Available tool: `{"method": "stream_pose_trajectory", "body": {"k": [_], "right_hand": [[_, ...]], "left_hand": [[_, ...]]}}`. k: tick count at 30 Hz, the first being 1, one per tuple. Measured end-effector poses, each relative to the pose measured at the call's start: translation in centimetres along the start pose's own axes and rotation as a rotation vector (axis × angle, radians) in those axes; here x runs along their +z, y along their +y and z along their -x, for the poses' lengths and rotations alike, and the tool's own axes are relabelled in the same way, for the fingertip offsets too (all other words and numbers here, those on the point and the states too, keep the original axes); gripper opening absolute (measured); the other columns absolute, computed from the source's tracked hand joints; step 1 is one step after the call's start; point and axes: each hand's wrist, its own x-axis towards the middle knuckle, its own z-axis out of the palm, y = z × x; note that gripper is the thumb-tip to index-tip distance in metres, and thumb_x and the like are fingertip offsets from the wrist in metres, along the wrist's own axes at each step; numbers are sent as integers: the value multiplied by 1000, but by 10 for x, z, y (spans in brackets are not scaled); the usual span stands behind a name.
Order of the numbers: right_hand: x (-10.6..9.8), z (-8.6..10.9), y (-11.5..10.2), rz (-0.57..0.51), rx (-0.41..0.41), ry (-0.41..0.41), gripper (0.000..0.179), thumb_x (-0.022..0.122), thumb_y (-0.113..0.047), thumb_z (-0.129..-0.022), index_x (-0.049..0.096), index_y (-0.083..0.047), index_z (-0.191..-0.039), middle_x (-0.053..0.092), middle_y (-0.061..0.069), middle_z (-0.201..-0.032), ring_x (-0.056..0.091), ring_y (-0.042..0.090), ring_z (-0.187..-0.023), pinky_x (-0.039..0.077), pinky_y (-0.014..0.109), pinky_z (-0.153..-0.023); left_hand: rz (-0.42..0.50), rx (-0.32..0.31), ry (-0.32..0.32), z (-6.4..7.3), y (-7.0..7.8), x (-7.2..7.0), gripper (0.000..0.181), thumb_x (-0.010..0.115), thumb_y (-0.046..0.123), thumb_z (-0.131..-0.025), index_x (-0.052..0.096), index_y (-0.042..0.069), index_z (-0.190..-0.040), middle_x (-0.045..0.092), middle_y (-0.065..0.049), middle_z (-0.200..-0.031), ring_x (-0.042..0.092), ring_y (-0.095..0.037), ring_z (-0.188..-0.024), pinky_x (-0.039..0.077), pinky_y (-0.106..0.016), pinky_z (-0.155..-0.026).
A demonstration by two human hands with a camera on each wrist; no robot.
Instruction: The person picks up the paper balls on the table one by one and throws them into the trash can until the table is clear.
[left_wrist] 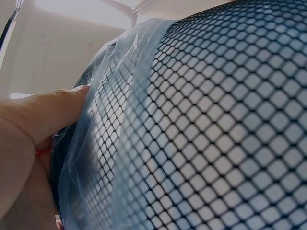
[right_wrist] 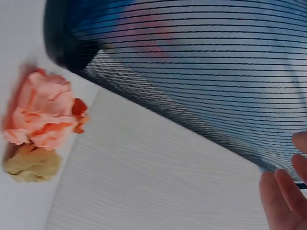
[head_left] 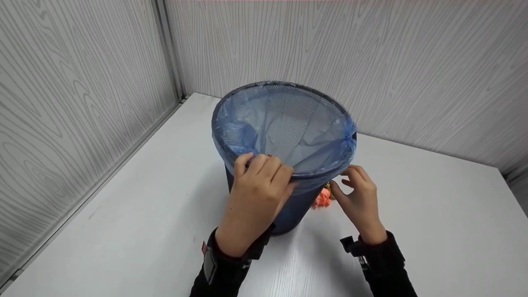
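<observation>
A dark mesh wastebasket [head_left: 288, 210] stands in the middle of the table, lined with a thin blue plastic bag [head_left: 247, 105] folded over its rim. My left hand [head_left: 260, 192] grips the near rim through the bag, fingers over the edge and thumb on the outside; the left wrist view shows that thumb [left_wrist: 60, 108] against the bag's overhang. At the right side, just below the rim, is my right hand [head_left: 359, 194], with loosely bent fingers close to the bag's lower edge. Its fingertips [right_wrist: 283, 179] appear beside the mesh in the right wrist view, pinching nothing visible.
Crumpled pink paper [right_wrist: 45, 108] and a crumpled yellow piece [right_wrist: 33, 163] lie on the table by the wastebasket, with an orange scrap [right_wrist: 79, 115] beside them. Wood-grain panels [head_left: 330, 45] rise behind the white table [head_left: 433, 206] and along its left side.
</observation>
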Motion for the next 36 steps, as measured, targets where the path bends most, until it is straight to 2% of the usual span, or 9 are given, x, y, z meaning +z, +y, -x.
{"method": "stream_pose_trajectory", "body": {"k": [4,7,13,17,24,30,36], "right_hand": [[9,0,15,46,108,-120,31,66,3,-70,61,-3,-100,56,9,-92,57,20,-83,50,34,-63],[17,0,25,105,175,-208,31,66,-2,-69,61,-4,-99,57,10,-91,58,24,-82,48,37,-65],[28,2,38,206,269,-376,34,70,-18,-68,61,-3,-97,59,12,-86,56,27,-76,43,42,-64],[33,4,43,223,282,-470,36,71,-19,-68,59,-5,-99,59,11,-84,55,27,-74,42,44,-62],[38,7,48,264,314,-614,23,71,-15,-64,57,-8,-82,55,6,-72,51,24,-66,40,41,-57],[40,9,50,224,254,-661,39,75,-10,-60,58,-7,-95,58,9,-76,54,26,-69,41,42,-62],[41,10,52,192,265,-692,36,75,-7,-59,57,-8,-91,53,6,-71,49,22,-65,39,38,-60]], "left_hand": [[-3,3,1,0,0,1,24,71,23,-71,57,8,-83,50,-3,-79,47,-21,-80,31,-42,-83],[-5,4,-3,-1,0,0,23,71,23,-72,57,8,-84,50,-3,-79,47,-21,-80,31,-42,-83],[-14,6,-18,-1,0,-1,23,71,22,-72,56,8,-84,49,-2,-79,46,-20,-79,30,-42,-83],[-13,5,-22,-1,0,-1,22,70,22,-72,56,9,-84,49,-2,-80,46,-20,-79,30,-42,-83],[-3,5,-14,-1,0,-1,23,70,23,-72,57,8,-84,50,-3,-80,46,-21,-80,30,-42,-83],[-6,4,-1,0,0,-1,24,71,22,-71,57,8,-84,51,-3,-80,47,-21,-80,30,-42,-83],[1,1,-6,0,0,-1,23,70,22,-72,57,8,-84,50,-3,-80,47,-21,-80,30,-42,-83]]}}
